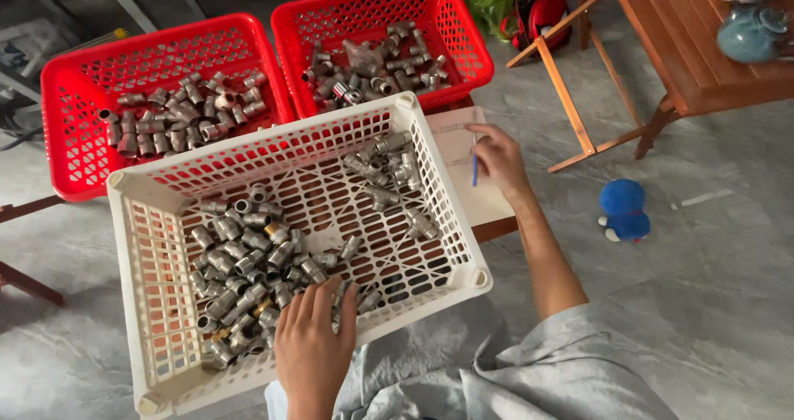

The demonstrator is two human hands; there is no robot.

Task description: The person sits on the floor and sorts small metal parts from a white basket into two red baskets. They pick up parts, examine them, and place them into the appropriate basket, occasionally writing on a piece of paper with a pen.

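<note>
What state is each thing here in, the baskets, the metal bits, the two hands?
White basket: tilted, partly filled with metal fittings in two heaps.
Left red basket: holds a loose layer of fittings.
Right red basket: holds a heap of fittings.
Left hand: palm down, fingers spread on the fittings in the white basket.
Right hand: holds a blue pen on the paper.
Blue toy: lying on the floor.

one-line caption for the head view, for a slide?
Left hand rests on metal pipe fittings in a white basket; right hand holds a blue pen over paper.
</note>
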